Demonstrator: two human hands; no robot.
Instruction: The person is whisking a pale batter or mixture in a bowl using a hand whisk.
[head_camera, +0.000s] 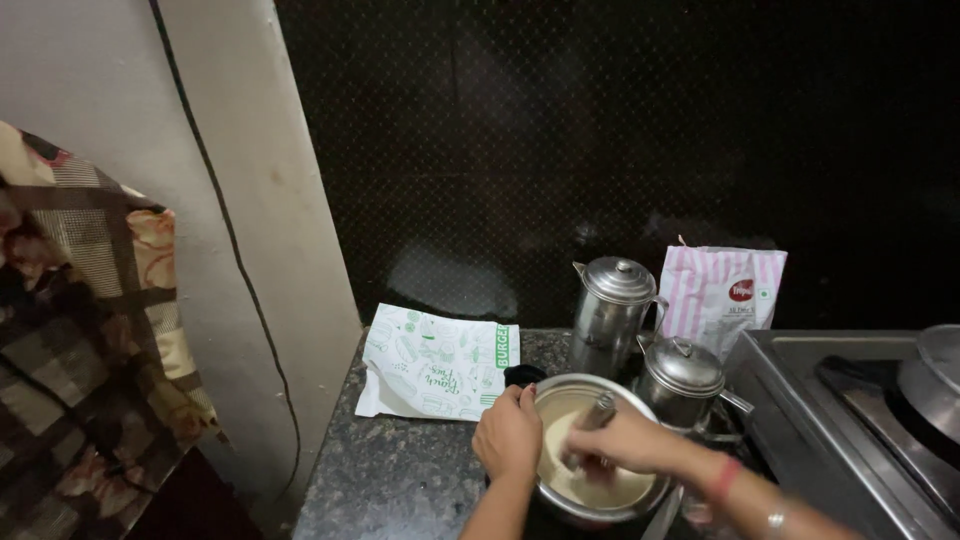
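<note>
The left hand gripped the steel pot rim on the bench. The right hand grasped a spoon, stirring the pale batter. Slow strokes looked wisest.

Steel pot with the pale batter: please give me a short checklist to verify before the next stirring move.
1. Left hand steadies the steel pot at its rim: ok.
2. Right hand grips the stirring tool: ok.
3. Pale batter stays below the rim: ok.
4. Small lidded steel jug stands very close to the pot: not ok.
5. Pot sits flat on the granite counter: cannot tell.
</note>
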